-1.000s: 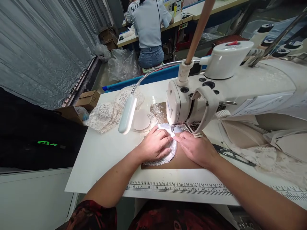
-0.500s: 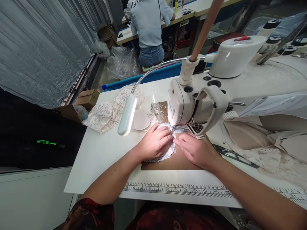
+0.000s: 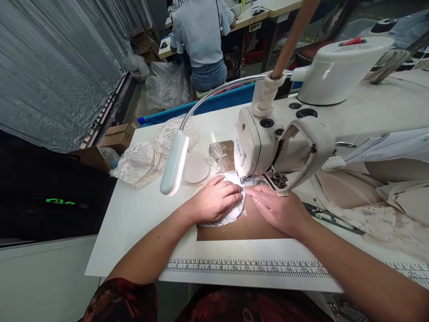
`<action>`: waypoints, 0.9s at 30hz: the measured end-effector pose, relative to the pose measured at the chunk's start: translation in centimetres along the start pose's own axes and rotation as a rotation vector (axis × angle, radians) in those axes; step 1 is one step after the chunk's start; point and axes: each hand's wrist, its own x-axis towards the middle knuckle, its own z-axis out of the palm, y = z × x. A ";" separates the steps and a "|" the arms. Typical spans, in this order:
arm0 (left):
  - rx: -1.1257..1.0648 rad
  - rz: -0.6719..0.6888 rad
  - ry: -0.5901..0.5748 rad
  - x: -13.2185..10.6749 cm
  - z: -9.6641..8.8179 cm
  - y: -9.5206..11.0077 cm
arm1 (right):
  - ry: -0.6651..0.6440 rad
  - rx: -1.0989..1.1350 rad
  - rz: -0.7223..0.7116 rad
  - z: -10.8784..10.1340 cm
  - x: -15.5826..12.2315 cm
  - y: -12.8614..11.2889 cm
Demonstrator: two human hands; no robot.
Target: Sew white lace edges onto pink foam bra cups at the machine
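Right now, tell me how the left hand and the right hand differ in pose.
The left hand lies palm down on the white lace piece; the right hand sits mostly over the brown mat. The left hand covers much of the lace, while the right hand only reaches toward its right edge with a fingertip. Both are bare and close to the sewing machine.

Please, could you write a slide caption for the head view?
Left hand on a lace piece, right hand at its edge, before a sewing machine.
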 end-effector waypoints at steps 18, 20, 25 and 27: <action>0.004 -0.103 0.042 -0.1 0.4 0.1 | 0.065 -0.110 -0.029 1.0 0.1 0.5; -0.004 -0.100 0.027 -0.1 0.3 0.2 | 0.075 -0.106 -0.026 0.9 0.0 0.5; 0.012 -0.098 -0.013 -0.1 0.0 0.1 | 0.063 -0.087 -0.026 0.8 0.0 0.5; 0.042 -0.106 -0.039 0.0 -0.1 0.1 | 0.057 -0.082 -0.025 0.7 -0.1 0.5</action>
